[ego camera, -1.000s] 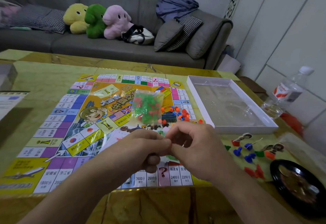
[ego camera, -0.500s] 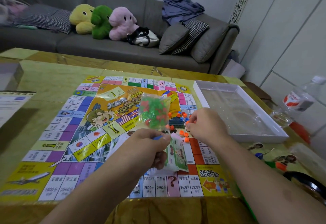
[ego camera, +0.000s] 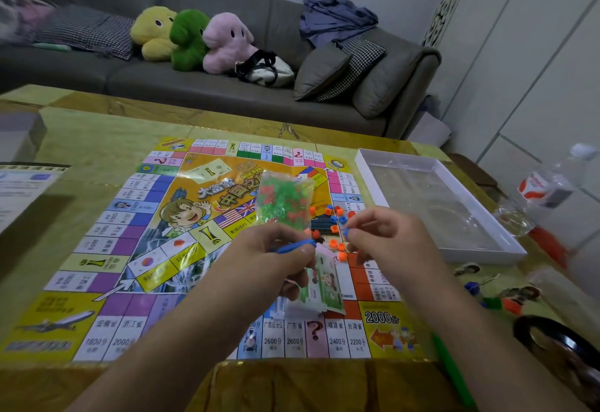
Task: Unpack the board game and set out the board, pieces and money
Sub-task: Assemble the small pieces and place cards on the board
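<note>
- Game board (ego camera: 139, 249): glossy printed paper sheet, lightly creased.
- Bag of green and red pieces (ego camera: 285, 199): clear crinkled plastic film.
- Box tray (ego camera: 406, 160): white card with a shiny clear plastic liner.
- Table (ego camera: 97, 132): polished, reflective stone-like top.
- Sofa (ego camera: 201, 87): matt grey cloth.
- Plush toys (ego camera: 190, 38): fuzzy fabric.

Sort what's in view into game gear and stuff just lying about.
Game gear: board, bag of green and red pieces, loose orange and blue pieces, play money, white box tray.
Lying about: plush toys, water bottle, sofa cushions.
</note>
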A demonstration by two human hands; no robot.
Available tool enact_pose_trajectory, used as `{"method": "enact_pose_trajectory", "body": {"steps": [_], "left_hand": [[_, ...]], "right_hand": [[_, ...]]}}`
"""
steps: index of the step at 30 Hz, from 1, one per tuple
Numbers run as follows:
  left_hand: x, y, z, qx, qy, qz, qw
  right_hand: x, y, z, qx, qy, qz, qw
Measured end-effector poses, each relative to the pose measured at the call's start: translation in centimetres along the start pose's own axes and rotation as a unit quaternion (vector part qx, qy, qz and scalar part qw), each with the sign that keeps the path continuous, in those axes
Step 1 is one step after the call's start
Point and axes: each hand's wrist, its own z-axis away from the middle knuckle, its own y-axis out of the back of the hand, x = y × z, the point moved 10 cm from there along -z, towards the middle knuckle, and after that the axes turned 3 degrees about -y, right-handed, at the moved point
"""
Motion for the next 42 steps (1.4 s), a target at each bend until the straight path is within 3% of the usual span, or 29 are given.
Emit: {"method": "enact_pose_trajectory", "body": {"steps": [4,14,22,32,38,42], "left_hand": [[-0.1,-1.1,0.2,-0.019,-0.024,-0.015,0.999],[0.4,-2.4,1.1,-0.036,-0.070,-0.002,0.997],[1.5,-2.7,1.8,-0.038,-0.143,-0.058,0.987],[2.5,-3.2,2.5,-0.072,-0.178,-0.095,0.977],[2.7,-3.4,2.8,-0.087,-0.173,-0.114,0.974],[2.2,-3.2,2.5,-0.078,-0.155,-0.126,0.977]], "right_hand": [[-2.6,-1.6,4.2,-0.073,0.035,-0.113,0.990],[-2.0,-1.8,5.5,-0.057,-0.009,-0.211,0.976],[-0.4,-4.3,5.6,-0.116,-0.114,-0.419,0.893],[-0.2,-5.3,6.1,-0.166,-0.161,-0.485,0.843],[0.1,-5.7,5.9,-0.210,-0.128,-0.483,0.840],[1.1,-6.5,5.7,-0.203,-0.140,-0.449,0.859]]}}
